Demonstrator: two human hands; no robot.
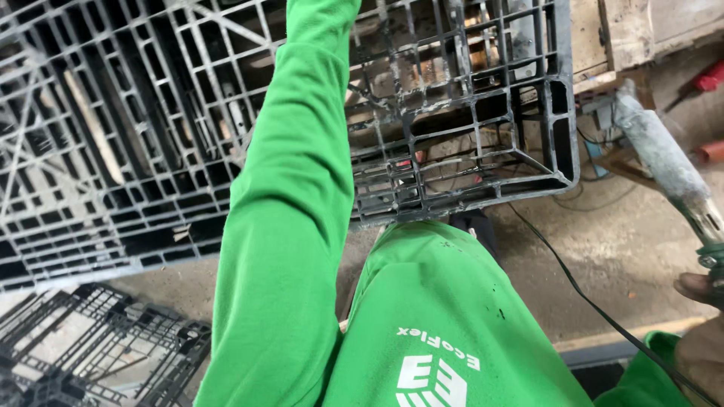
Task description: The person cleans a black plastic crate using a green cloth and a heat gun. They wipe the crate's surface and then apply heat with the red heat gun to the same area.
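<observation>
Green sleeve [290,226] over grey pallet [113,136], left hand cropped, fingers untellable; right hand [701,339] fingers around dusty tool [667,162].

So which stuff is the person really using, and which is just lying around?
In use:
- grey plastic pallet, which the left arm reaches over
- dusty grey tool with its black cable, gripped by the right hand

Lying about:
- second pallet on the floor
- red objects at the far right
</observation>
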